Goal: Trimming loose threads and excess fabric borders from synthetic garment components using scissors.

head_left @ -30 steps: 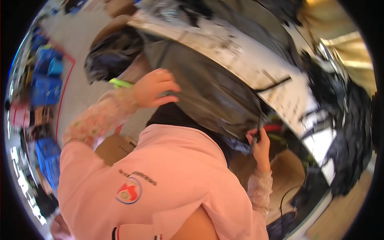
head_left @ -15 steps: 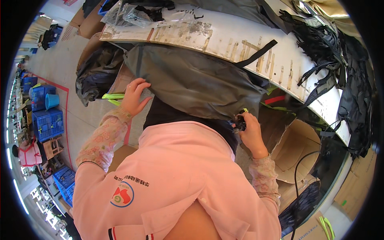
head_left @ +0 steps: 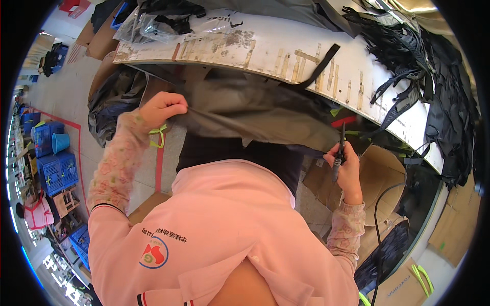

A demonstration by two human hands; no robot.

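Head view: grey cloth (head_left: 260,117) between my grips, dark snips (head_left: 341,149).
My left hand (head_left: 162,108) pinches cloth; my right hand (head_left: 350,171) wraps snips, blades near its edge: slack could invite a nick. Beyond grip: black strap (head_left: 320,67) across table (head_left: 224,47) edge, might snag.

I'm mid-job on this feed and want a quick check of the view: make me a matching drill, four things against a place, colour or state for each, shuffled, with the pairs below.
Things:
1. cloth
2. snips
3. table
4. basket

Descriptions:
a. white on top, with brownish marks
b. light blue, beside darker blue crates
c. pinched at its edge by the left hand
d. dark, held in the right hand

Pairs: 1-c; 2-d; 3-a; 4-b
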